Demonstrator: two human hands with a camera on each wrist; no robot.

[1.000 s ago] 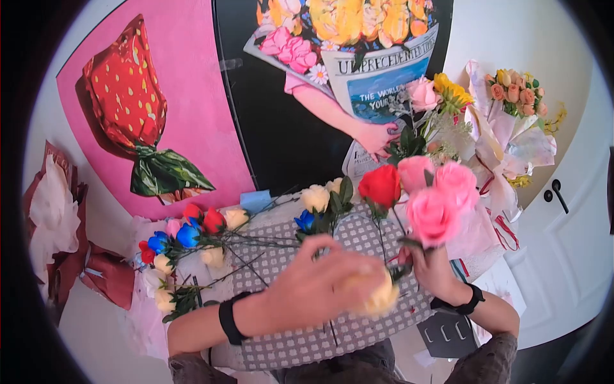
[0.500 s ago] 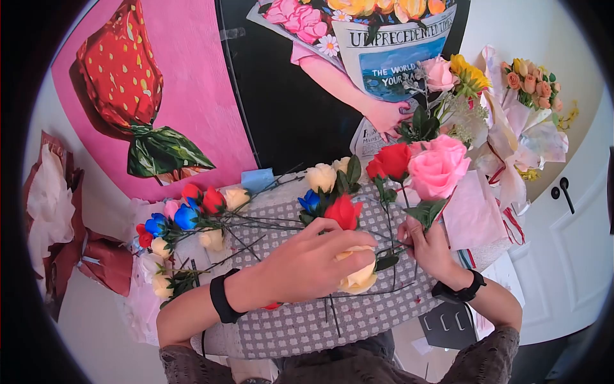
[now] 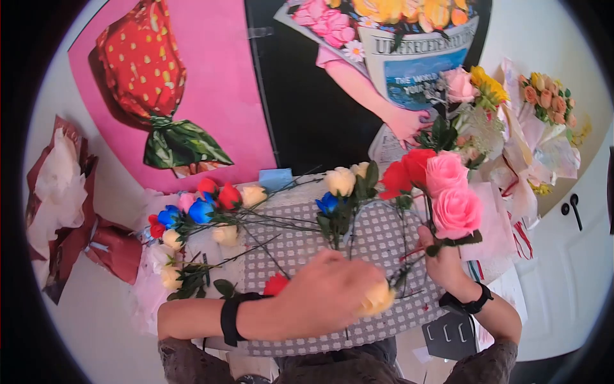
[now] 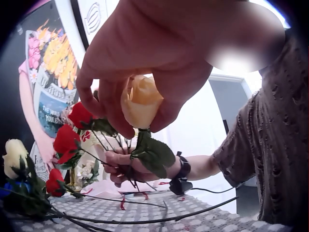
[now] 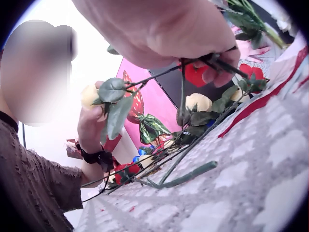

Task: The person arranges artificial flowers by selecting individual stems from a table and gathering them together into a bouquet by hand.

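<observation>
My left hand (image 3: 336, 288) holds a cream rose (image 4: 141, 103) by its bloom, fingers and thumb around the petals. Green leaves (image 5: 118, 104) hang below that bloom, and its dark stem runs across to the right hand. Gripped in my right hand (image 3: 441, 259) is a bunch of rose stems (image 5: 183, 92), crossing at the fingers. Pink roses (image 3: 455, 211) and red roses (image 3: 396, 179) stand above this hand in the head view. The left wrist view has the right hand just behind the cream rose, with its fingers curled around the stems.
Loose roses in blue, red and cream (image 3: 199, 211) lie along the table's left side. More cream roses (image 3: 339, 182) lie at the back of the checked cloth (image 3: 384, 237). A red rose (image 3: 276, 285) is beside the left forearm. Wrapped bouquets (image 3: 531, 141) stand back right.
Both hands stay close together, the left on the cream bloom and the right on the stems. The bunch has turned and tilted, bringing the pink and red blooms into new places.
</observation>
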